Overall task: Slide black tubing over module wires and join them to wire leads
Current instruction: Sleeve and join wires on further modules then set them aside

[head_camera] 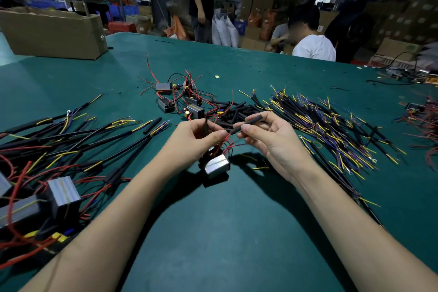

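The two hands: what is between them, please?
In the head view, a piece of black tubing, pinched by the right hand, spans the gap toward the left hand, which pinches the module's red wires.

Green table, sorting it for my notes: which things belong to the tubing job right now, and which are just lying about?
In the job:
- left hand pinching red module wires
- right hand pinching black tubing
- module hanging below

Lying about:
- cardboard box
- finished assemblies
- wire leads pile
- spare modules

modules (pixel 35 201) cut by left edge | seated person's face blurred
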The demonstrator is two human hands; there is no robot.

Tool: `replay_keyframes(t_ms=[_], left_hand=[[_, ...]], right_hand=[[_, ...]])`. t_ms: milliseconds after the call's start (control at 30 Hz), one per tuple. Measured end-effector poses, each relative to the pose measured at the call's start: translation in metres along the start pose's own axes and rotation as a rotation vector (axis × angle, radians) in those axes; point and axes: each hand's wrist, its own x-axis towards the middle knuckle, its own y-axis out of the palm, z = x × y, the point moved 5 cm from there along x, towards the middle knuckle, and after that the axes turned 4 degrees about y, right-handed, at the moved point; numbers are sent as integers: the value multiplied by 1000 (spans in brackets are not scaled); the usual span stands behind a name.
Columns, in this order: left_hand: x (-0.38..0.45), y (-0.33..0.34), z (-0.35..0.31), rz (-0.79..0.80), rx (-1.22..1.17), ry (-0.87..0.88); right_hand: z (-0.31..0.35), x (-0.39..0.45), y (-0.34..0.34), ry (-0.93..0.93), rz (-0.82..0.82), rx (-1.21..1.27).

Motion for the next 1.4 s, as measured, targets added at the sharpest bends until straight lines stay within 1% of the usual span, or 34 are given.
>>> replay_keyframes(t_ms=[67,200,433,533,600,667,767,900,1100,1200,1267,1400], left_hand=[[1,-8,3,49,49,-26],[1,-12,4,146,41,-53],[3,-8,6,106,129,0],[3,-5,5,99,132,26],[4,-5,5,115,104,20],[3,-6,5,164,93,-11],[2,-8,6,233,136,-38],[2,-8,6,222,162,-42],[0,-4,2,100,195,49],[0,-2,1,70,200,80],[0,-3,0,79,214,85],[0,-5,0,169,211,30]], right_hand=[[0,0,1,-1,-2,-14],[-2,-2,5,-14,2,-32],[-11,-4,10,14,44,-119],[-13,-4,10,21,24,-156],[-13,-5,9,21,2,-144],[-13,-6,8,17,-15,-125],[-12,-7,9,-2,-28,-118],[-8,-9,9,-32,-42,-115],[-6,-12,12,-63,7,-203],[-7,-12,13,-85,-4,-248],[-7,-12,12,-92,-26,-247],[-5,-10,10,-106,-75,-182]])
